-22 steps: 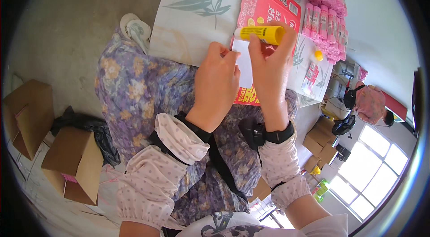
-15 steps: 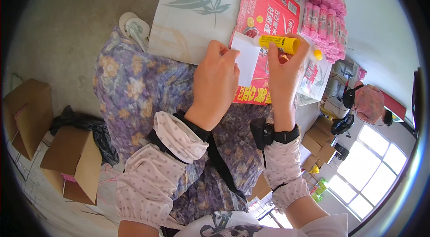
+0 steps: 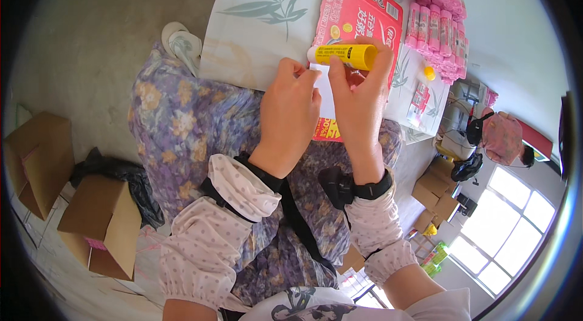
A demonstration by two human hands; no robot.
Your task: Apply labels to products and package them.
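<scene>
My right hand (image 3: 362, 105) grips a yellow glue stick (image 3: 347, 54) lying sideways, its pale tip pointing left. Below the tip is a small white sheet of paper (image 3: 326, 97), partly covered by both hands; whether the tip touches it I cannot tell. The curled fingers of my left hand (image 3: 284, 119) pinch the sheet's left edge. Under the paper lies a flat red printed cardboard piece (image 3: 364, 10). A small round yellow cap (image 3: 429, 73) rests on the table to the right.
Pink cylindrical packs (image 3: 432, 25) are stacked at the table's far right. A leaf-patterned cloth (image 3: 243, 48) covers the table, with a small pink-and-white label (image 3: 419, 99) on it. Open cartons (image 3: 100, 215) and a black plastic bag (image 3: 141, 190) sit at lower left.
My right hand has moved left with the glue stick, whose tip is now near the sheet's far left corner. My left hand stays almost in place.
</scene>
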